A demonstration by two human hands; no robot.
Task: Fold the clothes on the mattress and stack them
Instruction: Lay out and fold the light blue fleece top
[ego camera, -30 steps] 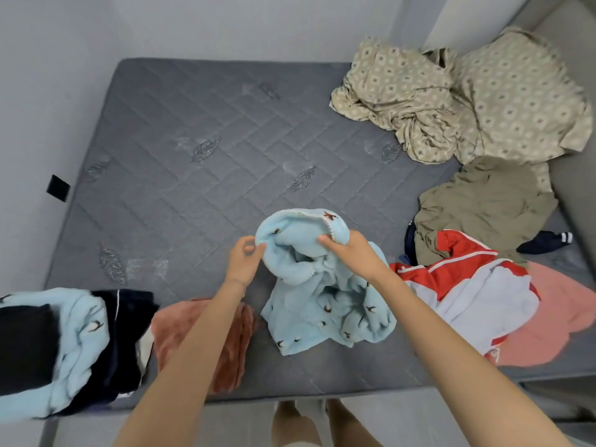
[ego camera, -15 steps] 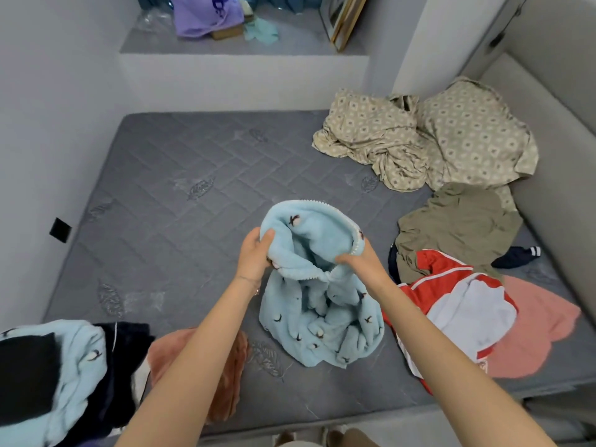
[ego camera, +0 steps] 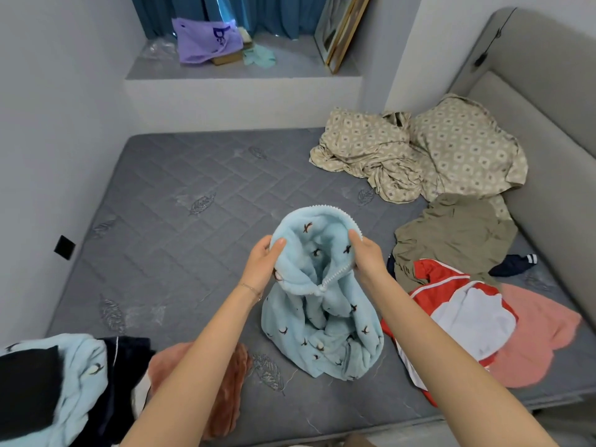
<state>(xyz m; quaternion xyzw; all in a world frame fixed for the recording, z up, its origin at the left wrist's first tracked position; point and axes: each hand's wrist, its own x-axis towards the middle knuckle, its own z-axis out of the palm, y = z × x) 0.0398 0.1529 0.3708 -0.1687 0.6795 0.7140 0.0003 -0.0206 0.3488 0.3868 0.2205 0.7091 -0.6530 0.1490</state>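
A fluffy light blue garment (ego camera: 322,317) with small dark marks and a white zipper hangs above the grey mattress (ego camera: 180,240), its lower part bunched on the surface. My left hand (ego camera: 263,264) grips its upper edge on the left. My right hand (ego camera: 367,258) pinches the zipper edge on the right. At the near left lies a pile (ego camera: 64,388) of light blue, black and dark navy clothes, with a rust-pink fleece piece (ego camera: 225,391) beside it.
Unfolded clothes lie to the right: a red and white jacket (ego camera: 461,311), a salmon-pink piece (ego camera: 541,337), an olive garment (ego camera: 454,233) and a dark sock (ego camera: 512,264). Patterned beige bedding (ego camera: 419,156) fills the far right corner. A padded headboard (ego camera: 554,130) runs along the right.
Both hands have raised the light blue garment higher off the mattress and spread its opening. The view has tilted up, showing the window ledge.
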